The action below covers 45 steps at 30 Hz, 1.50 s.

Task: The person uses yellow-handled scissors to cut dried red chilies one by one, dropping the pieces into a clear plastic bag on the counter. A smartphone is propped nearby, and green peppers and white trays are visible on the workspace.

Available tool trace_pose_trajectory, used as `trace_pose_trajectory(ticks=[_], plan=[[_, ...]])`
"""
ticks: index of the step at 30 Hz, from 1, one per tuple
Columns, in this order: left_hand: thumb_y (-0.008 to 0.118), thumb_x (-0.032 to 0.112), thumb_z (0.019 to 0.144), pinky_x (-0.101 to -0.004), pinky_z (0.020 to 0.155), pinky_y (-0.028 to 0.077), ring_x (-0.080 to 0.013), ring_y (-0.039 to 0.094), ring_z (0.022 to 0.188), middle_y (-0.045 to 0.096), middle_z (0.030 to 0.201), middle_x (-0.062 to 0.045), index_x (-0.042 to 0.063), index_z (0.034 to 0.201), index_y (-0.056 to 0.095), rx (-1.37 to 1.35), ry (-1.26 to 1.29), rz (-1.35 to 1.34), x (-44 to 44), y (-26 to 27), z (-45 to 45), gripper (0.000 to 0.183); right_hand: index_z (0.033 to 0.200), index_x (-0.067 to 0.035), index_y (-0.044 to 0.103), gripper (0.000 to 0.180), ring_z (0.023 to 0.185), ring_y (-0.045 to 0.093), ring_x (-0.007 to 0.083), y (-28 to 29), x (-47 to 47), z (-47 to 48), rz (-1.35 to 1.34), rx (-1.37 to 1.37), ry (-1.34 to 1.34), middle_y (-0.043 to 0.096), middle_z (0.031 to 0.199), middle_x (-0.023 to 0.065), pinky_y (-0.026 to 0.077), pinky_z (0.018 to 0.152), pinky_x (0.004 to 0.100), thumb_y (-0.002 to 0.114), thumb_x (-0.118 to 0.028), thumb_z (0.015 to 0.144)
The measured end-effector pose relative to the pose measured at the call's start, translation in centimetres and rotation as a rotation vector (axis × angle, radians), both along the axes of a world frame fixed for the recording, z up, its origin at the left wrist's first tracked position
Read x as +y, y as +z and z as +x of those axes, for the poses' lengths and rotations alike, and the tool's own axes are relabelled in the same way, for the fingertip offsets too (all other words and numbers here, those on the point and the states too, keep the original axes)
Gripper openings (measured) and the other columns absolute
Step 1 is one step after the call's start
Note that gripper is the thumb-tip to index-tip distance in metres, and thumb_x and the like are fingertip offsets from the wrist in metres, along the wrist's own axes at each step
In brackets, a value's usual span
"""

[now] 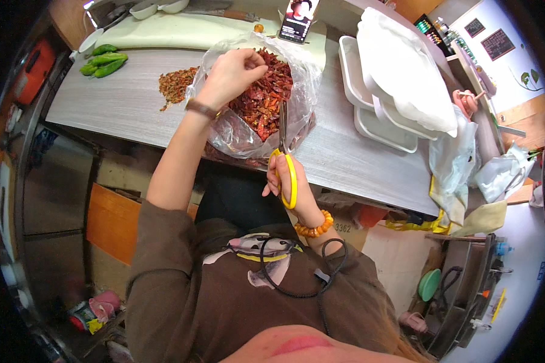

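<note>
A clear plastic bag (306,77) filled with dried red chillies (265,115) lies open at the table's front edge. My left hand (234,72) is over the upper left of the bag, fingers curled toward the thumb above the chillies. Whether something is pinched between those fingertips is hidden. In my right hand (303,190) is a pair of scissors (292,179) with yellow handles. Their metal blades point away from me and rest over the right side of the chillies. To the left of the bag is a loose heap of cut chilli pieces and seeds (175,86).
Several green peppers (103,61) lie on the table (118,100) at the left. Behind the bag, a smartphone (298,20) leans upright by a pale mat (172,31). White plastic trays (361,72) are stacked at the right, with plastic bags (456,154) beyond them.
</note>
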<state>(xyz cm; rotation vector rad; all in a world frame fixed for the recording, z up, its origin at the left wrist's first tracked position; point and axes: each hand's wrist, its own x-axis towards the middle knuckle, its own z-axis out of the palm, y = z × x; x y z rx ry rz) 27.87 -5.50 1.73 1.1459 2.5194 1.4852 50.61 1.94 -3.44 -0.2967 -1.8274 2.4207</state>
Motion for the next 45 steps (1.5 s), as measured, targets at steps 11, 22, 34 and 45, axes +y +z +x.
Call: trace_pose_trajectory(ticks=[11, 22, 34, 45], plan=[[0.065, 0.009, 0.087, -0.0185, 0.062, 0.048, -0.0066, 0.062, 0.072, 0.066, 0.082, -0.002, -0.001, 0.094, 0.065, -0.574, -0.131, 0.371, -4.4, -0.6, 7.4, 0.013, 0.087, -0.006, 0.044, 0.037, 0.047, 0.037, 0.0063, 0.6, -0.1, -1.0, 0.120, -0.033, 0.068, 0.039, 0.060, -0.0012, 0.046, 0.049, 0.0236, 0.042, -0.042, 0.098], [0.063, 0.003, 0.086, -0.0211, 0.068, 0.052, -0.0106, 0.066, 0.079, 0.068, 0.088, -0.007, -0.003, 0.103, 0.065, -0.605, -0.140, 0.383, -4.5, -1.5, 8.6, 0.018, 0.085, -0.007, 0.045, 0.037, 0.043, 0.037, 0.0053, 0.4, -0.4, -1.8, 0.043, -0.055, 0.013, 0.038, 0.056, -0.0024, 0.045, 0.044, 0.0230, 0.043, -0.042, 0.098], [0.065, 0.008, 0.087, -0.0209, 0.062, 0.051, -0.0107, 0.066, 0.074, 0.068, 0.082, -0.008, -0.004, 0.094, 0.065, -0.593, 0.019, 0.356, -5.0, -1.8, 8.4, 0.015, 0.080, -0.006, 0.044, 0.039, 0.042, 0.037, 0.0072, 0.0, 0.0, -1.6, 0.022, -0.138, 0.039, 0.038, 0.056, -0.0011, 0.047, 0.044, 0.0250, 0.041, -0.041, 0.098], [0.064, 0.011, 0.088, -0.0202, 0.062, 0.052, -0.0100, 0.066, 0.073, 0.067, 0.082, -0.007, -0.003, 0.095, 0.064, -0.670, -0.041, 0.439, -4.4, -2.0, 8.7, 0.016, 0.086, -0.005, 0.044, 0.041, 0.047, 0.039, 0.0074, -0.2, -1.0, -1.4, 0.049, -0.039, 0.088, 0.039, 0.060, 0.0000, 0.049, 0.051, 0.0256, 0.041, -0.045, 0.098]])
